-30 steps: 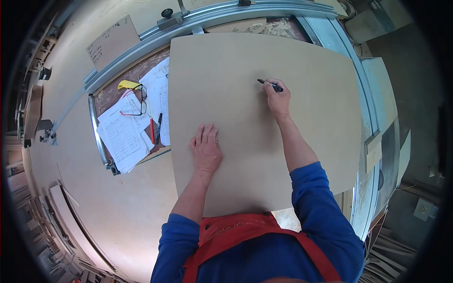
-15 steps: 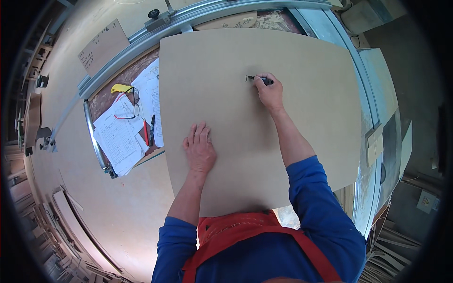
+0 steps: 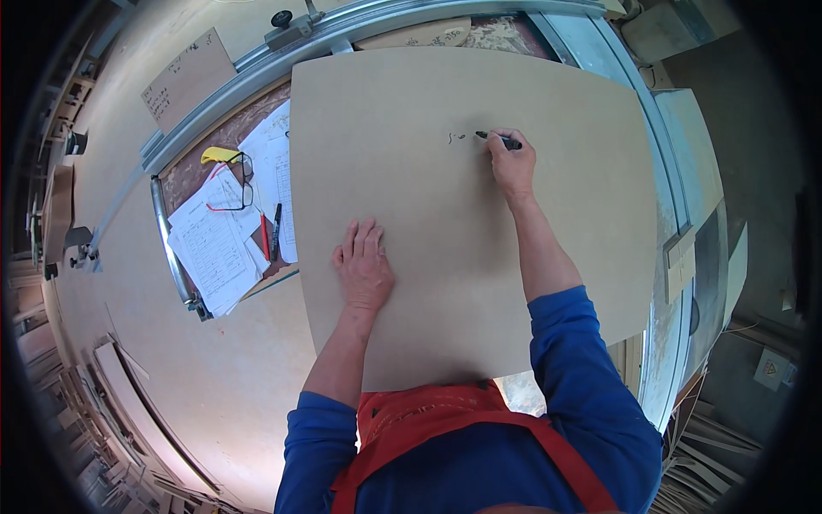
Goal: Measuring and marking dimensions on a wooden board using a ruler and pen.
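A large brown sheet of board point(image 3: 428, 291) lies in front of me, its near edge against my red overalls. Between the fingers of my right hand point(image 3: 515, 164) is a black marker point(image 3: 503, 141), its tip pointing left at the board's upper middle. Just left of the tip are some small black handwritten marks point(image 3: 456, 137). My left hand point(image 3: 365, 267) rests palm down on the left part of the board, fingers stretched out and holding nothing.
Left of the board lie written papers point(image 3: 214, 244), eyeglasses point(image 3: 247, 180), a yellow object point(image 3: 220, 155), a red pen point(image 3: 265, 237) and another black marker point(image 3: 276, 231). A metal rail point(image 3: 360, 24) runs behind. A smaller marked panel point(image 3: 190, 81) stands far left.
My right hand has moved a little to the right with the marker. Another black mark now shows beside the first. My left hand has stayed in place.
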Available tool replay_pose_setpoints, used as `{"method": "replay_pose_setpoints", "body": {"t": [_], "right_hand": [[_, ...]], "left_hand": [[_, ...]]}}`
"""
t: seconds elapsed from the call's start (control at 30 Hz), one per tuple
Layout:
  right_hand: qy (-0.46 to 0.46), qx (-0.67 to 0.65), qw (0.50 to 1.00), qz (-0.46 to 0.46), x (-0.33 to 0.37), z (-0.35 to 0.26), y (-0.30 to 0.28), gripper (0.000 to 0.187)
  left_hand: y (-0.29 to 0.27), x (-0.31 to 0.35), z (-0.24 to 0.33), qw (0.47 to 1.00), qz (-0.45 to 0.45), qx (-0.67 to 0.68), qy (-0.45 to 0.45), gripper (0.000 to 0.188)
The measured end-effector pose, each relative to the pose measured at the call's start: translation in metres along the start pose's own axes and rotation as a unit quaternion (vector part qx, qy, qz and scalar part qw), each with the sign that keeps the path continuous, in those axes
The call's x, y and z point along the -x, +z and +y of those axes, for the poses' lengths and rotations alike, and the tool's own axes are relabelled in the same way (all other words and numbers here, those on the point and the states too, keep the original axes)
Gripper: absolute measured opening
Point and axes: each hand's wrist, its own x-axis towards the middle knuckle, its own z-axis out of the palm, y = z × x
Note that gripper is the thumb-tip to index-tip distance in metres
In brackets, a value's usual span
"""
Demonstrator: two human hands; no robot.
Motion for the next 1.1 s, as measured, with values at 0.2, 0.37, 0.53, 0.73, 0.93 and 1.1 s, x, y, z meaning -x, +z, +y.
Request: {"method": "replay_pose_setpoints", "body": {"t": [0.2,0.37,0.53,0.73,0.93,1.1], "right_hand": [[-0.012,0.005,1.0,-0.007,0.002,0.002,0.004,0.02],[-0.01,0.035,0.999,-0.028,0.0,0.001,0.003,0.02],[0.015,0.028,1.0,-0.001,-0.001,-0.006,0.015,0.017],[0.064,-0.183,0.981,-0.015,-0.001,0.014,0.017,0.015],[0.025,-0.129,0.99,-0.042,-0.015,0.006,-0.059,0.022],[0.069,-0.111,0.99,-0.05,-0.012,0.02,-0.062,0.02]], "left_hand": [[-0.001,0.0,0.0,1.0,0.006,-0.002,-0.001,0.038],[0.0,0.0,-0.001,1.0,0.009,-0.002,-0.001,0.039],[-0.008,0.002,-0.009,1.0,0.0,-0.02,-0.009,0.039],[-0.034,0.016,-0.023,0.999,-0.003,-0.047,-0.023,0.042],[-0.008,0.016,0.015,0.996,0.074,0.039,-0.003,0.037],[-0.037,0.025,-0.008,0.947,0.117,0.295,-0.06,0.022]]}}
